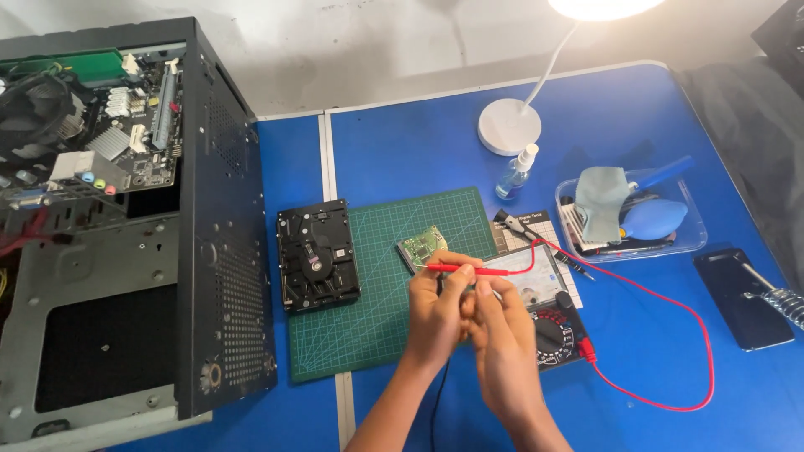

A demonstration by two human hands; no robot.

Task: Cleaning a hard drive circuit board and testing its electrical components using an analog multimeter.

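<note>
Blue tabletop (653, 368) lies open toward the near right edge, crossed only by a looping red test lead (670, 305). I see both hands pressed together over the analog black multimeter (548, 322): my left hand (435, 314) pinches a thin red probe (456, 268), and my right hand (502, 343) is curled against it, though I cannot tell what it grips. The probe lies level, just beside a small green circuit board (421, 245) on the gridded green cutting mat (377, 285). A flat black hard drive (316, 255) sits on the mat's left edge, close to an open black metal computer case (209, 209). At right, a clear plastic tray (695, 238) holds a blue rubber air blower (655, 218), a grey cloth (603, 197) and small tools. A white desk lamp (511, 125) and small spray bottle (517, 172) stand behind.
</note>
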